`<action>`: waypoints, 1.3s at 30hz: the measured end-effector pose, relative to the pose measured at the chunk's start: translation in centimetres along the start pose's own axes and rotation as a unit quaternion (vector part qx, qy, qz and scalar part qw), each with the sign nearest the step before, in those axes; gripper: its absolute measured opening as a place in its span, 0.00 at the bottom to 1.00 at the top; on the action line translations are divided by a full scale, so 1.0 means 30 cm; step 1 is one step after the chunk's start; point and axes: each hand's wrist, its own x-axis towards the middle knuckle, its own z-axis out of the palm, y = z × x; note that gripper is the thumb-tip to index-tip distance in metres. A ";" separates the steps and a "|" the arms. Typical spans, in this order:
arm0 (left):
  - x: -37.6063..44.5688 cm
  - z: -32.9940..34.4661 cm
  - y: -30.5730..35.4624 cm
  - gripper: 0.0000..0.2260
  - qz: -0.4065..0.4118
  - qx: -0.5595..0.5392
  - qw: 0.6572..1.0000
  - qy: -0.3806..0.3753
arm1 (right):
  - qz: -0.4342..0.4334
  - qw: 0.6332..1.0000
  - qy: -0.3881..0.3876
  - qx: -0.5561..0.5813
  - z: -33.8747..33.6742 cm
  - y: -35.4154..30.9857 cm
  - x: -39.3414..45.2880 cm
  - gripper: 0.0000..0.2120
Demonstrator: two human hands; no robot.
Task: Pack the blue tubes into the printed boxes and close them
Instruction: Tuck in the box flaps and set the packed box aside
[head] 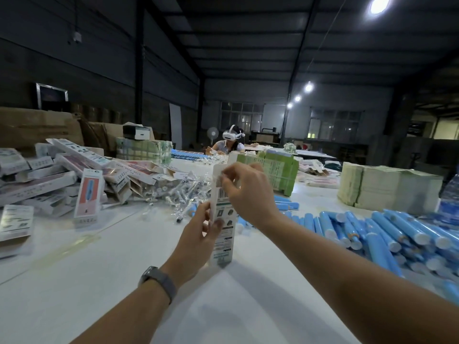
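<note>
A tall printed box [224, 240] stands upright on the white table [124, 256], its bottom end on the surface. My left hand [200, 234] grips its left side at mid height. My right hand [244, 188] pinches the flap at the box's top end. A big heap of blue tubes [377, 232] with white caps lies on the table to the right. I cannot tell whether a tube is inside the box.
Finished printed boxes [49, 180] are piled at the left, one standing pink-fronted. Small clear-wrapped items [183, 192] lie behind the box. Bundles of flat cartons [387, 187] stand at the right and centre back. A person with a headset [229, 142] sits at the far end.
</note>
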 end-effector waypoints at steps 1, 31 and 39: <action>0.001 0.001 -0.002 0.13 0.000 0.000 1.000 -0.001 | 0.004 1.000 -0.005 0.001 0.010 0.010 -0.011 0.09; 0.013 0.005 0.016 0.21 0.070 0.022 0.997 -0.005 | 0.203 0.857 -0.012 0.473 0.118 -0.030 -0.139 0.13; 0.024 -0.013 0.052 0.24 0.066 0.073 0.995 -0.007 | 0.186 0.868 0.005 0.461 0.125 -0.031 -0.138 0.13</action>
